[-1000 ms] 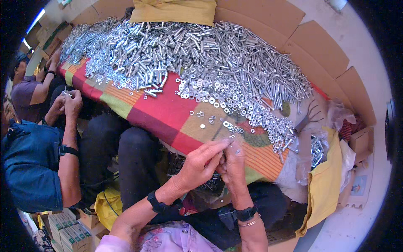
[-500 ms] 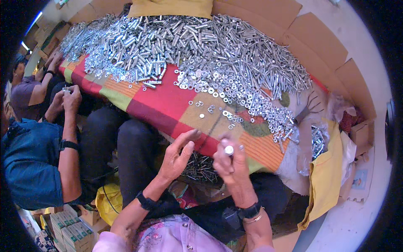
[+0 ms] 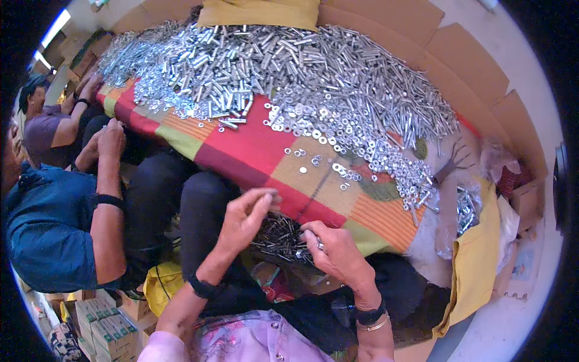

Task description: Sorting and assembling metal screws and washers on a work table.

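My left hand [image 3: 244, 222] is raised in front of the cloth's near edge, thumb and fingertips pinched together. Whatever lies between those fingertips is blurred. To its right, my right hand [image 3: 341, 253] is closed, knuckles up, around a small silver metal piece [image 3: 320, 244]; most of the piece is hidden by the fingers. Below and between both hands sits a pile of dark metal pins or bolts [image 3: 277, 236] at my lap. Beyond the hands, loose washers and nuts [image 3: 347, 172] lie on the checked cloth [image 3: 241, 142].
A large heap of silver bolts and sleeves [image 3: 289, 60] covers the far side, against cardboard walls [image 3: 467, 57]. Right of it are a small hand rake [image 3: 449, 166], a plastic bag of bolts [image 3: 465, 210] and yellow cloth [image 3: 476, 259]. Two people work at left; small boxes [image 3: 108, 326] stand below.
My right hand has lowered and turned over toward the dark pile, so the metal piece's round end no longer faces up. My left fingers have closed into a pinch. The view has shifted slightly.
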The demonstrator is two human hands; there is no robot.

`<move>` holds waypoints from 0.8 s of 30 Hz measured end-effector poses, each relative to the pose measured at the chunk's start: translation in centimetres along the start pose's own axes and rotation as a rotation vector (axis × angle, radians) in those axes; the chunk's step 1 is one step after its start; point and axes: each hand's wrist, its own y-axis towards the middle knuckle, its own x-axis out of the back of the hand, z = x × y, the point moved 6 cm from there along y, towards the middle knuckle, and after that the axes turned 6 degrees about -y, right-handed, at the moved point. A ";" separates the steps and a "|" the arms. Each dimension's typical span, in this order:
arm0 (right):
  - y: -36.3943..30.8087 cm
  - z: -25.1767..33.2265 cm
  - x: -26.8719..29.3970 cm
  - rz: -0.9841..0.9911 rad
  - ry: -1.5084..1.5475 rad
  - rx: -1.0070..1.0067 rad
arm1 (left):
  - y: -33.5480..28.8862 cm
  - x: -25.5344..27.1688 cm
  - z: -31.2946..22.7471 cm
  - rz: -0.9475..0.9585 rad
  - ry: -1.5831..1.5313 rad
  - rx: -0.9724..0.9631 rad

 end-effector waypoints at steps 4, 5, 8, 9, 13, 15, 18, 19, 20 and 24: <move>0.2 -1.4 1.2 -0.080 0.652 -0.529 | 4.9 5.4 -1.7 -0.159 0.284 -0.222; 0.2 -2.5 1.3 -0.075 0.655 -0.516 | 6.2 6.6 -2.4 -0.205 0.393 -0.289; 0.2 -5.4 -1.1 -0.182 1.957 -0.523 | 10.6 8.8 -2.1 -0.199 0.749 -0.446; 0.5 -5.0 -1.1 -0.183 1.957 -0.520 | 11.4 9.2 -2.2 -0.199 0.750 -0.448; 1.2 -3.8 -2.0 -0.126 1.942 -0.605 | 13.5 8.3 -2.2 -0.142 1.226 -0.538; 1.6 -2.9 -2.1 -0.067 2.091 -0.537 | 14.2 8.0 -2.1 -0.147 1.352 -0.539; 1.6 -3.6 -2.4 -0.143 2.033 -0.585 | 13.7 7.8 -2.8 -0.237 1.226 -0.668; 1.7 -3.5 -2.3 -0.144 2.035 -0.584 | 13.6 7.6 -2.7 -0.236 1.227 -0.669; 1.7 -3.6 -2.3 -0.184 2.057 -0.660 | 13.5 7.4 -2.3 -0.214 1.264 -0.636; 1.1 -3.1 -1.1 -0.140 2.087 -0.542 | 13.2 5.9 -1.7 -0.128 1.340 -0.655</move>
